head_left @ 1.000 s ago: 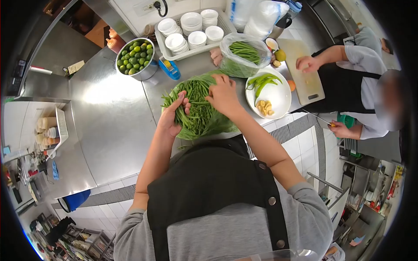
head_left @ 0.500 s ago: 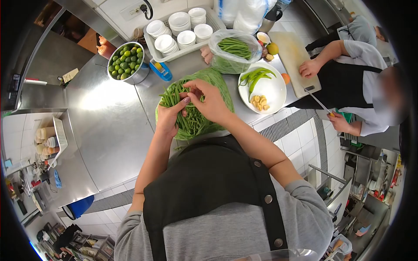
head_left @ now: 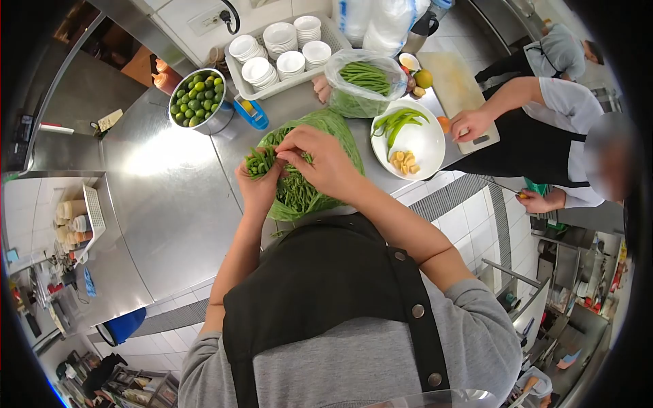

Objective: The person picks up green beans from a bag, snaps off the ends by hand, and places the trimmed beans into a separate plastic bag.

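My left hand (head_left: 258, 190) is closed round a bunch of green beans (head_left: 259, 163), with the bean ends pointing up and to the left. My right hand (head_left: 316, 160) touches the bunch from the right, thumb and fingertips pinched together at its edge; what lies between them is too small to make out. Under and behind both hands sits an open green plastic bag (head_left: 345, 148) of loose green beans (head_left: 299, 194) on the steel counter.
Behind are a pot of limes (head_left: 197, 100), a blue tool (head_left: 251, 113), a tray of white bowls (head_left: 271, 90) and a clear bag of beans (head_left: 365, 78). Right are a white plate (head_left: 430, 143), a cutting board (head_left: 452, 85) and a co-worker (head_left: 530, 129) holding a knife.
My left hand has tilted the bunch, so its ends now face up. The co-worker's free hand has moved from the board toward the plate, and the knife has moved down from the board.
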`<state>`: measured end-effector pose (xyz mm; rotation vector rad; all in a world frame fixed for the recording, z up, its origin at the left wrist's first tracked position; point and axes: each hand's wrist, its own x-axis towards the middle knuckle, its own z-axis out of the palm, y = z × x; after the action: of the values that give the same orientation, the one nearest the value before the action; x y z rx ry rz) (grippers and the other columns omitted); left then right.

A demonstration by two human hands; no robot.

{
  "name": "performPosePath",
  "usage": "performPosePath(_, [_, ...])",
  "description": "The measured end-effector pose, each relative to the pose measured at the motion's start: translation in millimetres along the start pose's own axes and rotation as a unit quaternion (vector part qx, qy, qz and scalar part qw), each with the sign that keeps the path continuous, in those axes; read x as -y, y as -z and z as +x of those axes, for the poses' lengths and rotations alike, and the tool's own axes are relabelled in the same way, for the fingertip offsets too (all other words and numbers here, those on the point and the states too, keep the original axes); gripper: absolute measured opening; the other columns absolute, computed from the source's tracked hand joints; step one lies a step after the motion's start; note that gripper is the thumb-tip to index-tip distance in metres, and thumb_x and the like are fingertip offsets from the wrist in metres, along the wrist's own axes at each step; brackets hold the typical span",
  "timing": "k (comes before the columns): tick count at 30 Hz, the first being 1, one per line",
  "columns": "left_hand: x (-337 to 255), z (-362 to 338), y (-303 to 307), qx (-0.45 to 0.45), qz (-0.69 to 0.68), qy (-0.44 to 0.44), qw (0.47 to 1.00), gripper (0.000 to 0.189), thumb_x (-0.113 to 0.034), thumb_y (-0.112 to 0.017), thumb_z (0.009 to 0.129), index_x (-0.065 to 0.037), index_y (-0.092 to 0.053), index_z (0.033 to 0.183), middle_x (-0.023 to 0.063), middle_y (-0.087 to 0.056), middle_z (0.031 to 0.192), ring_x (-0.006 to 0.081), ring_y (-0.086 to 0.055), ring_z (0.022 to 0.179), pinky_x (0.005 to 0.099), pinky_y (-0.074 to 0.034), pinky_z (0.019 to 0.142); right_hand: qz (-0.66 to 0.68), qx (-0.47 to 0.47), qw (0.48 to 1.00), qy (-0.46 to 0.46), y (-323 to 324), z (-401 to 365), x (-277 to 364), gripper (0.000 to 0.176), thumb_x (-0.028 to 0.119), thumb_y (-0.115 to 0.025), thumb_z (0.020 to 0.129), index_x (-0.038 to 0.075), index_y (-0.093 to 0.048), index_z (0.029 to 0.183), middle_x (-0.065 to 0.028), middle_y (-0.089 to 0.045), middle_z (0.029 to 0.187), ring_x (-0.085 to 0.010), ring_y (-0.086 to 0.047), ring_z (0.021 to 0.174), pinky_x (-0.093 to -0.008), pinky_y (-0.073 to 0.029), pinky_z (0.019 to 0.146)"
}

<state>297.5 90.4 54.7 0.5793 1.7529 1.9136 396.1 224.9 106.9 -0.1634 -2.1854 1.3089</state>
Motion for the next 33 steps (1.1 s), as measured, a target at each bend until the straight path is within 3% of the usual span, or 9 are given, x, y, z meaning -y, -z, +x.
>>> performPosePath(2, [0.0, 0.8, 0.9, 0.007, 0.012, -0.029, 0.999, 0.01, 0.001, -0.076, 0.088, 0.003, -0.073, 0.097, 0.0035, -0.071, 0.078, 0.009, -0.065, 0.062, 0.0227, -0.053, 0.057, 0.013, 0.006, 1.0, -0.021, 2.4, 1.3, -0.2, 0.009, 0.004, -0.072, 0.088, 0.001, -0.068, 0.095, -0.0097, -0.063, 0.087, -0.022, -0.065, 0.078, -0.0321, -0.051, 0.068])
performPosePath(7, [-3.7, -1.7, -2.5, 0.005, 0.036, 0.0, 0.999, 0.011, 0.0, -0.078, 0.087, 0.004, -0.073, 0.096, 0.0035, -0.071, 0.079, 0.0086, -0.065, 0.061, 0.0226, -0.054, 0.055, 0.035, 0.0, 0.998, -0.049, 5.9, 1.3, -1.6, 0.009, 0.0, -0.072, 0.086, -0.001, -0.067, 0.093, -0.0097, -0.062, 0.085, -0.0195, -0.064, 0.07, -0.0314, -0.051, 0.065])
performPosePath(10, [-10.5, -1.0, -3.6, 0.012, 0.062, 0.022, 0.998, 0.012, 0.003, -0.077, 0.086, 0.005, -0.071, 0.096, 0.0053, -0.071, 0.082, 0.0098, -0.065, 0.062, 0.024, -0.054, 0.057, -0.025, -0.024, 0.997, -0.068, 8.2, -1.2, -6.9, 0.008, 0.0, -0.071, 0.084, -0.001, -0.066, 0.089, -0.0091, -0.061, 0.083, -0.0193, -0.063, 0.068, -0.0313, -0.051, 0.064])
performPosePath(16, [-2.3, 0.3, -2.4, 0.026, 0.1, 0.077, 0.992, 0.014, 0.001, -0.079, 0.085, 0.005, -0.071, 0.096, 0.0066, -0.071, 0.084, 0.01, -0.064, 0.062, 0.0242, -0.054, 0.055, -0.141, -0.081, 0.986, -0.039, -2.4, -9.6, -44.7, 0.011, -0.001, -0.068, 0.078, -0.001, -0.057, 0.077, -0.0154, -0.058, 0.082, -0.0347, -0.061, 0.074, -0.0431, -0.049, 0.067])
performPosePath(22, [-1.2, 0.2, -0.7, -0.001, -0.026, 0.094, 0.995, 0.018, 0.0, -0.078, 0.086, 0.001, -0.067, 0.1, 0.0112, -0.073, 0.093, 0.0104, -0.063, 0.064, 0.0244, -0.052, 0.057, -0.196, 0.019, 0.973, -0.123, 9.6, -15.7, -61.4, 0.007, 0.003, -0.069, 0.08, -0.001, -0.063, 0.081, -0.0162, -0.06, 0.082, -0.036, -0.062, 0.08, -0.0438, -0.049, 0.071])
performPosePath(25, [-1.3, 7.8, 1.7, -0.024, -0.122, 0.111, 0.986, 0.019, -0.004, -0.078, 0.088, 0.001, -0.065, 0.1, 0.0134, -0.074, 0.095, 0.0115, -0.062, 0.064, 0.0243, -0.05, 0.059, -0.08, 0.126, 0.977, -0.152, 6.4, -23.3, -73.2, 0.013, 0.008, -0.071, 0.084, -0.001, -0.069, 0.093, -0.0169, -0.066, 0.084, -0.0315, -0.065, 0.078, -0.0403, -0.051, 0.071])
performPosePath(28, [-0.2, 11.4, 6.9, -0.037, -0.164, 0.121, 0.978, 0.02, -0.005, -0.077, 0.089, 0.0, -0.063, 0.103, 0.0168, -0.074, 0.1, 0.0117, -0.06, 0.065, 0.0236, -0.048, 0.06, 0.092, 0.184, 0.933, -0.296, -1.1, -21.0, -70.7, 0.018, 0.014, -0.074, 0.088, -0.002, -0.071, 0.097, -0.0142, -0.071, 0.084, -0.0218, -0.067, 0.073, -0.0349, -0.052, 0.069])
performPosePath(31, [-2.1, 11.7, 8.1, -0.049, -0.185, 0.123, 0.974, 0.02, -0.005, -0.077, 0.089, 0.0, -0.063, 0.104, 0.017, -0.074, 0.101, 0.0113, -0.059, 0.064, 0.0232, -0.049, 0.06, 0.235, 0.196, 0.896, -0.321, 5.8, -15.4, -40.5, 0.02, 0.016, -0.071, 0.094, -0.003, -0.071, 0.101, -0.0066, -0.073, 0.094, -0.0109, -0.066, 0.082, -0.0279, -0.053, 0.075])
performPosePath(33, [-3.8, 10.9, 7.1, -0.06, -0.195, 0.125, 0.971, 0.02, -0.005, -0.076, 0.09, 0.0, -0.063, 0.104, 0.0171, -0.074, 0.101, 0.0109, -0.059, 0.064, 0.0228, -0.049, 0.059, 0.191, 0.189, 0.928, -0.259, -1.3, -25.0, -48.2, 0.02, 0.017, -0.07, 0.095, -0.002, -0.071, 0.101, -0.0056, -0.072, 0.092, -0.0098, -0.065, 0.08, -0.0272, -0.052, 0.073])
